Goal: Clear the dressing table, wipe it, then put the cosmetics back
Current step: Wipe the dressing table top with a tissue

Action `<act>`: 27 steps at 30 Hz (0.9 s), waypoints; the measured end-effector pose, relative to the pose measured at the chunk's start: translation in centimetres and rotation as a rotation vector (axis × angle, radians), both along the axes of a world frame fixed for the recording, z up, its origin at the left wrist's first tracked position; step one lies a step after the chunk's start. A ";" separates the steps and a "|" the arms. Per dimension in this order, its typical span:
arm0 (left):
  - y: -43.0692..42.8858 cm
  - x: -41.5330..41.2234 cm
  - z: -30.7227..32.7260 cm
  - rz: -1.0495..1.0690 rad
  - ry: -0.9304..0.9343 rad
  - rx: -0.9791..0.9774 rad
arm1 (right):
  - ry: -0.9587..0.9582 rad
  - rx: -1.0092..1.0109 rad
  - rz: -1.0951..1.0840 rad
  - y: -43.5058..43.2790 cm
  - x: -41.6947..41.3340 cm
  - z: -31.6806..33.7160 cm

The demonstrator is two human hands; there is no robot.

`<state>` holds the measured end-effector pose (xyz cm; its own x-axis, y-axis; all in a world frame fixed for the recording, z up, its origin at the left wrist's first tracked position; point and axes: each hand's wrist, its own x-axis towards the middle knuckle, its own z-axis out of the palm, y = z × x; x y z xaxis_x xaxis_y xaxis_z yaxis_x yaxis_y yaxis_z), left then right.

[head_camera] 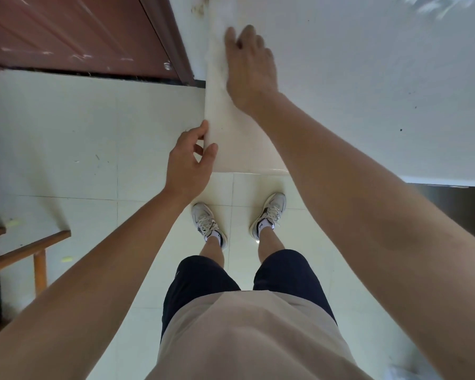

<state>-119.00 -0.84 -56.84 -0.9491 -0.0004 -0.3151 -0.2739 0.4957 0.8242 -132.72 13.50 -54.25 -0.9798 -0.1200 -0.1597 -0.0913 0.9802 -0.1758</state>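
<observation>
Pressing flat with open fingers, the right hand point(248, 69) rests on the dressing table point(368, 91) top's left end, whether over a cloth I cannot tell. The left hand point(189, 160) pinches the near-left side panel's edge. It looks rigid, heavy and smooth; edges offer the best hold.

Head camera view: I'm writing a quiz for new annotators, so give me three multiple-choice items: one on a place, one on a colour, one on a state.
1. Where is the left hand?
A. at the cream panel's near edge
B. on the brown door
C. on the wooden rail

2. What colour are the shorts?
A. red
B. dark navy
C. white

3. How is the right hand?
A. clenched in a fist
B. flat, palm down on the panel
C. hanging at the person's side

Answers: A, its thumb and fingers close on that edge; B, both legs show dark navy; B, its fingers lie spread on the cream surface.
</observation>
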 end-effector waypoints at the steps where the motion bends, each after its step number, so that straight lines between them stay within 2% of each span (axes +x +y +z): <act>1: 0.0 0.0 0.0 0.003 -0.002 0.005 | -0.011 -0.057 0.063 -0.2 -0.1 0.1; 4: 0.0 -0.1 0.1 -0.002 -0.014 -0.001 | 0.028 -0.244 0.105 0.9 -0.2 0.4; 6: -0.1 -0.2 0.0 0.005 -0.016 -0.006 | 0.110 -0.347 -0.005 3.0 0.0 0.4; 8: 0.0 -0.1 -0.1 0.019 -0.009 -0.001 | 0.222 -0.367 -0.183 6.5 0.0 0.0; 11: 0.0 0.1 -0.2 0.036 -0.005 0.004 | 0.302 -0.236 -0.512 12.3 -0.3 -0.7; 14: 0.0 0.1 -0.1 0.041 -0.009 -0.012 | 0.205 0.031 -0.669 14.4 0.4 -1.0; 16: 0.0 0.1 0.0 0.036 -0.015 -0.023 | 0.179 0.092 -0.612 13.2 0.5 -1.0; 18: 0.0 0.1 0.2 0.031 -0.026 -0.031 | 0.161 0.073 -0.459 10.5 -0.3 -0.9; 23: -0.1 -0.2 0.8 0.045 -0.055 -0.025 | 0.096 -0.084 0.002 1.0 0.3 -0.2; 27: 0.0 -0.5 1.1 0.080 -0.098 0.020 | 0.045 -0.247 0.213 -1.9 1.4 -1.1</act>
<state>-119.49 -0.81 -55.72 -0.9108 -0.0679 -0.4072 -0.3918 0.4529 0.8009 -131.28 11.63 -55.33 -0.9340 -0.3528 -0.0569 -0.3031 0.8664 -0.3968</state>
